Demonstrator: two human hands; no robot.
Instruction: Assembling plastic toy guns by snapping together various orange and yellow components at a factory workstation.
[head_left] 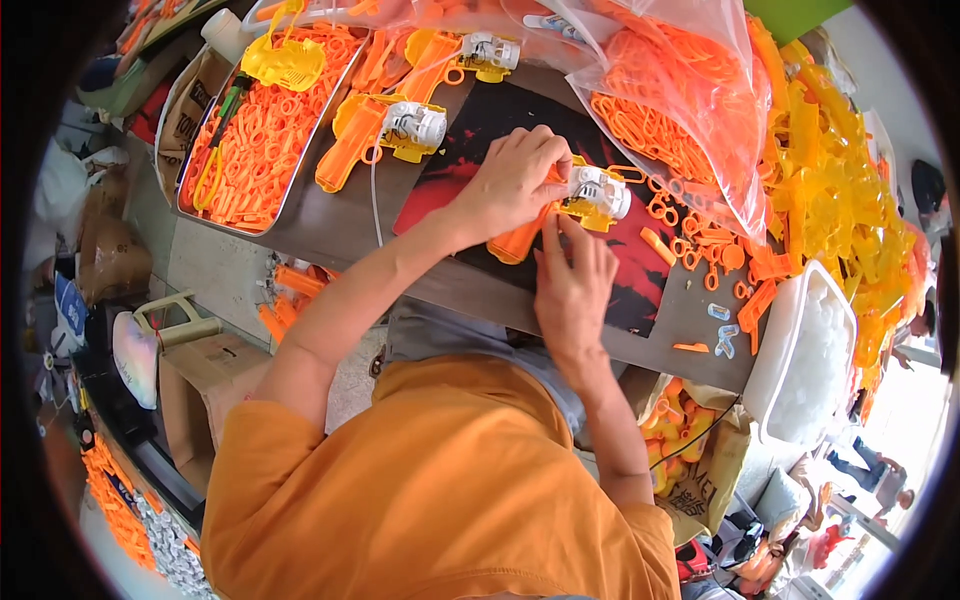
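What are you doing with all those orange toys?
A person in an orange shirt is working on a toy gun on a dark mat. The left hand presses down on its orange body, and the right hand touches it from below. Two more toy guns lie behind. A metal tray and a clear bag hold orange parts.

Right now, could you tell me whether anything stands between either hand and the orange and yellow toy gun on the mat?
Nothing visible does. The left hand lies over the toy gun and the right hand touches it from below, on the dark mat.
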